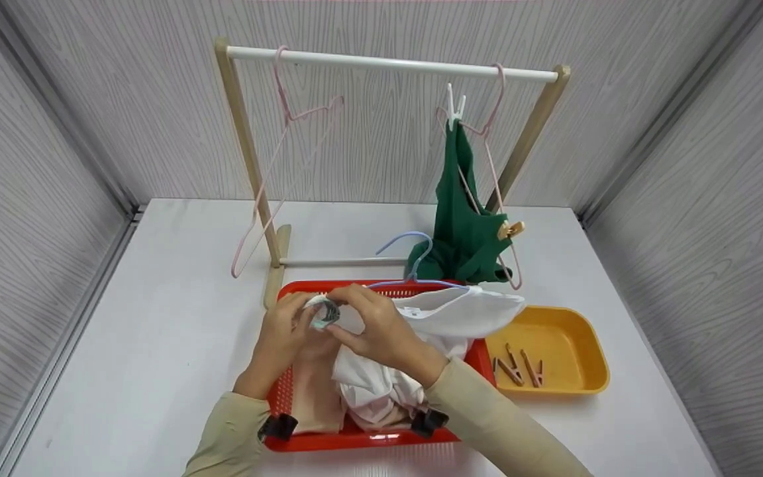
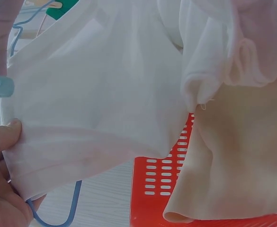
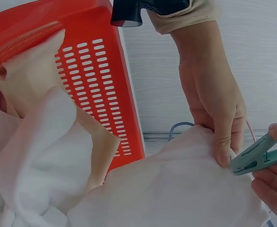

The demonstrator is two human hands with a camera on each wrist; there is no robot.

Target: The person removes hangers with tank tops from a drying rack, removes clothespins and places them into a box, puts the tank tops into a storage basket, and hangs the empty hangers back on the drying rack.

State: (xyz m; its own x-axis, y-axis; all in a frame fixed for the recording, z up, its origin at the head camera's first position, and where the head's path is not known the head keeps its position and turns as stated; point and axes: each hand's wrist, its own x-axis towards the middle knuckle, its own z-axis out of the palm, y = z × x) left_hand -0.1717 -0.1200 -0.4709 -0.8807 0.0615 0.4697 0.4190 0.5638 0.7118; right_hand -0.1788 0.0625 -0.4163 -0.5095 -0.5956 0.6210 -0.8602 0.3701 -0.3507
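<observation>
A white garment (image 1: pixel 467 315) hangs over a blue hanger (image 1: pixel 414 255) above the red basket. At one end of it, my left hand (image 3: pixel 218 106) pinches the fabric edge between thumb and fingers, with part of the hanger (image 2: pixel 75 203) showing below the cloth. My right hand (image 3: pixel 276 172) holds a teal clothespin (image 3: pixel 256 158) by its handles. The pin's tip is at the garment's edge, beside my left thumb; whether it bites the cloth I cannot tell. In the head view my hands face each other over the basket.
The red basket (image 1: pixel 335 440) holds beige cloth (image 1: pixel 318 391) and more white cloth. On its right stands a yellow tray (image 1: pixel 573 351) with several clothespins (image 1: pixel 530 368). Behind, a rack (image 1: pixel 388 63) carries a pink hanger (image 1: pixel 255 199) and another with a pinned green garment (image 1: pixel 457 199).
</observation>
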